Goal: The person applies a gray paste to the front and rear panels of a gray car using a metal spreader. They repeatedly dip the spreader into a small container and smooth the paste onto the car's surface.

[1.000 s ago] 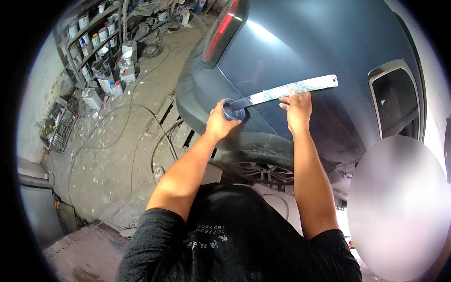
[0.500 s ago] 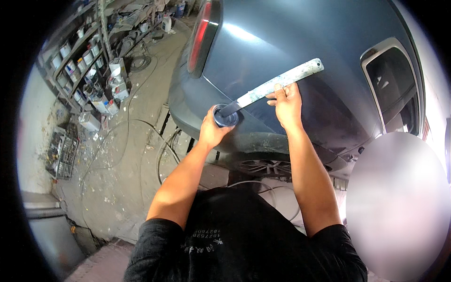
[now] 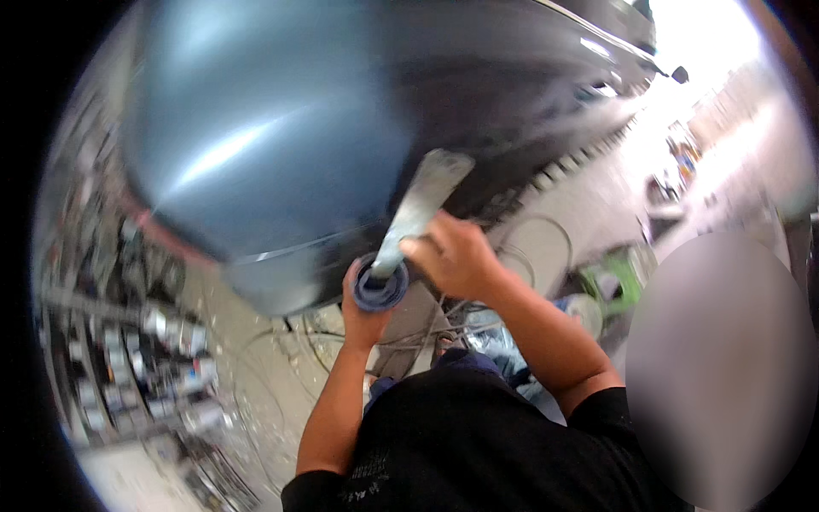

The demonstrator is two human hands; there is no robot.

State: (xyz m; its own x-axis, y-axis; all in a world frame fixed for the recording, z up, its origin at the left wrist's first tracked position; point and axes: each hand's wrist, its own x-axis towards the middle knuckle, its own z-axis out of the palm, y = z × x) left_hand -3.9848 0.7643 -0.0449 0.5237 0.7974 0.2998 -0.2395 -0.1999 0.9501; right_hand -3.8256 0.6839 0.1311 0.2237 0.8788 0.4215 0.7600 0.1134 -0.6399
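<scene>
My left hand is wrapped round a small round cup with dark paint-like stuff inside. Its open top faces up toward me. A long, flat, pale stirring stick, stained along its face, slants with its lower end in the cup. My right hand grips the stick just above the cup's rim, fingers closed round it. Both hands are close together in front of the dark blue-grey car body. How deep the stick goes into the cup cannot be seen.
Shelves with several cans stand at the left. Hoses or cables trail over the stained floor. A green machine sits at the right, near the car's side. Much of the picture is smeared by motion.
My view has swung round, so the car lies further left and the green machine shows. The stick stands steeper, and my right hand is lower on it, nearer the cup.
</scene>
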